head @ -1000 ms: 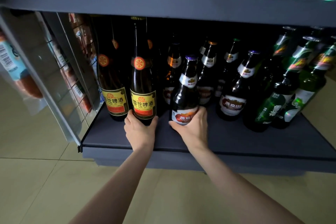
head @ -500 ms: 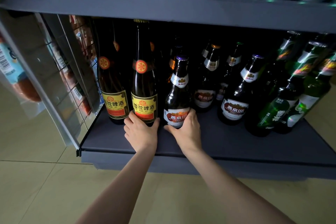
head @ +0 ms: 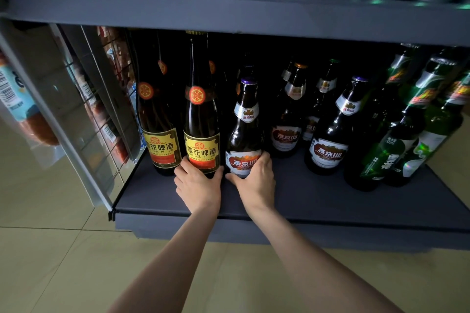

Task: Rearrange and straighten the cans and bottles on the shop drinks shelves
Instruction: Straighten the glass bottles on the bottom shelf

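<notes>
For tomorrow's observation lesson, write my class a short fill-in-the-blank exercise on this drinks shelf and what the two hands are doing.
1. The left hand holds the base of a tall bottle with a ____ label.
2. The right hand holds a bottle whose cap is ____.
3. On the bottom shelf, the green bottles stand at the ____ end.
4. The upper shelf carries ____.

Missing words: yellow; purple; right; cans
</notes>
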`<state>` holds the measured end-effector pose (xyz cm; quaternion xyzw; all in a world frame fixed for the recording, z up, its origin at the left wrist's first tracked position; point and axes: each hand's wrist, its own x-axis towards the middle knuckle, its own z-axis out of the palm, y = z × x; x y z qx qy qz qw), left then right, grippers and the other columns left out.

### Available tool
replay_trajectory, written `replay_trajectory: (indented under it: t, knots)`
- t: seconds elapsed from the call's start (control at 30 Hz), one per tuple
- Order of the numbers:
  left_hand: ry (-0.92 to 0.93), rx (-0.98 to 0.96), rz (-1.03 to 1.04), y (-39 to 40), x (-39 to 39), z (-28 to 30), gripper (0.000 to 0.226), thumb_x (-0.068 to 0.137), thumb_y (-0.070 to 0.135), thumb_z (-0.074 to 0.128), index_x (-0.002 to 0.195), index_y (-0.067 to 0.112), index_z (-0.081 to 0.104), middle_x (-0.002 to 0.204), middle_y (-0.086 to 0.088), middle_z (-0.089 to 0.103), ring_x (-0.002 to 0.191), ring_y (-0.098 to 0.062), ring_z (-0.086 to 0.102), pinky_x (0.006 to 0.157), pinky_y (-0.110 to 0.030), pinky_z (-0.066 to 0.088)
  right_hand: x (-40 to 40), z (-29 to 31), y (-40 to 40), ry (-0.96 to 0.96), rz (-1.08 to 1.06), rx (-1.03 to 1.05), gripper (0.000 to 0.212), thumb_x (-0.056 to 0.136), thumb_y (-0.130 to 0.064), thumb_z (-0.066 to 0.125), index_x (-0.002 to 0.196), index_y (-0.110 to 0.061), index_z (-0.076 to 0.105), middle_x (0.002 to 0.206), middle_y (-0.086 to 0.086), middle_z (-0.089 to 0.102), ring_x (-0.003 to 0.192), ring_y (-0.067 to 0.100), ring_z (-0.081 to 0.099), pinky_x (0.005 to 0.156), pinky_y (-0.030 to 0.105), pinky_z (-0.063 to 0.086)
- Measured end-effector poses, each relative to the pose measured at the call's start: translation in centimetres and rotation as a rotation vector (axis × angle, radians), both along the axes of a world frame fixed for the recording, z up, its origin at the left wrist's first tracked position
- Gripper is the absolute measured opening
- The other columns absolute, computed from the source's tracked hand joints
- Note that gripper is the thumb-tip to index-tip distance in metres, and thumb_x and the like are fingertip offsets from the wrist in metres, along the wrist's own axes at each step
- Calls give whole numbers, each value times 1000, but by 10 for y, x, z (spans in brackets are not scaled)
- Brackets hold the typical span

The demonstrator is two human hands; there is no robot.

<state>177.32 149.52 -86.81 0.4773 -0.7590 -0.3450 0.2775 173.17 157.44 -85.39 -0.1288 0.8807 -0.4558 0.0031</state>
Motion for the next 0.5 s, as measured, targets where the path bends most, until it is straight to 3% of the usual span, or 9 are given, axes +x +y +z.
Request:
replay_trajectory:
  t: [0.5]
  knots:
    - [32,1,-9,0,2,2,79,76,31,75,135,1,32,130,-21,40,121,-37,39,98,-42,33,-5,-2,-12,2,-37,25,85,69,-29,81,134,-7,30,135,8,42,123,31,47,95,41,45]
